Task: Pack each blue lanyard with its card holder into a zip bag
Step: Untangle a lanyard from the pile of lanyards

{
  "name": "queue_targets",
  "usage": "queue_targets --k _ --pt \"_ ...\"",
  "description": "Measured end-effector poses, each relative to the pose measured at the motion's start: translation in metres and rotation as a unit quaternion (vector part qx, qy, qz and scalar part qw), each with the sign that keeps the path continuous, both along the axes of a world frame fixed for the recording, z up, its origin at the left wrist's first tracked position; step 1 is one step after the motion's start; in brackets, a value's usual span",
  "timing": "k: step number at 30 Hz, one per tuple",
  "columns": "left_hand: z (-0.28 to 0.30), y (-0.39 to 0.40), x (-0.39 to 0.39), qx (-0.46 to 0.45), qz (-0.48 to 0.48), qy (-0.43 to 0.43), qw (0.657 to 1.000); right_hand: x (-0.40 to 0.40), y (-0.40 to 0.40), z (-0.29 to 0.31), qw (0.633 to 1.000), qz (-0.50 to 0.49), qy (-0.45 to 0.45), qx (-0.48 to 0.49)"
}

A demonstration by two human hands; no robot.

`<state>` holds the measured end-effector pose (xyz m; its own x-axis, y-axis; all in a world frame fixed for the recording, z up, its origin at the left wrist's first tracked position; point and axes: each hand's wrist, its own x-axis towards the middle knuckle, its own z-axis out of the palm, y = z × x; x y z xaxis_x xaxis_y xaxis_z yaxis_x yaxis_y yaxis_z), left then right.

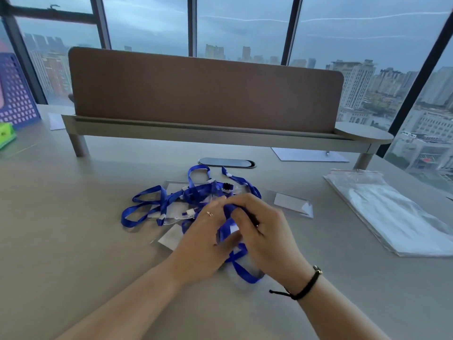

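A tangle of blue lanyards [157, 202] with clear card holders lies mid-table. My left hand [208, 239] and my right hand [262, 231] meet just in front of it, both pinching one blue lanyard [241, 268] whose loop hangs down between them toward the table. A clear card holder [291, 203] with a white insert lies alone to the right of the pile. Another white-insert holder [170, 238] pokes out under my left hand. A stack of clear zip bags [392, 214] lies at the right.
A brown desk divider [203, 89] on a raised shelf crosses the back of the table, with an oval cable cover [226, 163] and a paper sheet [308, 154] below it. A purple perforated box [14, 94] and a green item [6, 134] stand far left.
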<state>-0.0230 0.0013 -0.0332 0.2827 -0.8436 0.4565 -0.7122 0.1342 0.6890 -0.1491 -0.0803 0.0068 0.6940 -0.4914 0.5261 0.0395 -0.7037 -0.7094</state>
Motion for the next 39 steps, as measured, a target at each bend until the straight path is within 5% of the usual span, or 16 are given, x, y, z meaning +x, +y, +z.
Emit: queue_targets --k 6,9,12,15,17,20,23,33,39 --pt "0.011 0.01 0.008 -0.004 0.051 0.189 0.981 0.017 -0.013 0.028 0.997 -0.002 -0.004 0.08" --pt "0.017 0.016 0.013 -0.013 0.033 0.212 0.977 0.014 -0.021 0.028 0.993 -0.023 -0.034 0.112" --pt "0.026 0.023 0.014 0.017 0.009 0.121 0.992 0.003 -0.028 0.016 0.987 -0.068 -0.027 0.144" --pt "0.033 0.029 0.016 0.133 0.029 -0.106 0.985 -0.004 -0.032 0.01 0.963 -0.043 -0.046 0.262" --pt "0.035 0.029 0.012 0.217 0.066 -0.237 0.945 -0.005 -0.03 0.011 0.907 0.012 -0.09 0.411" --pt "0.029 0.025 0.009 0.229 0.086 -0.294 0.924 -0.006 -0.026 0.016 0.808 0.123 -0.124 0.563" --pt "0.027 0.023 0.018 0.191 0.134 -0.273 0.933 -0.012 -0.026 0.022 0.768 0.202 -0.131 0.594" --pt "0.018 0.022 0.012 0.124 0.091 -0.195 0.969 -0.021 -0.03 0.029 0.756 0.364 -0.185 0.512" --pt "0.032 0.017 0.023 0.003 0.103 0.133 0.986 -0.037 -0.054 0.037 0.721 0.404 -0.236 0.511"
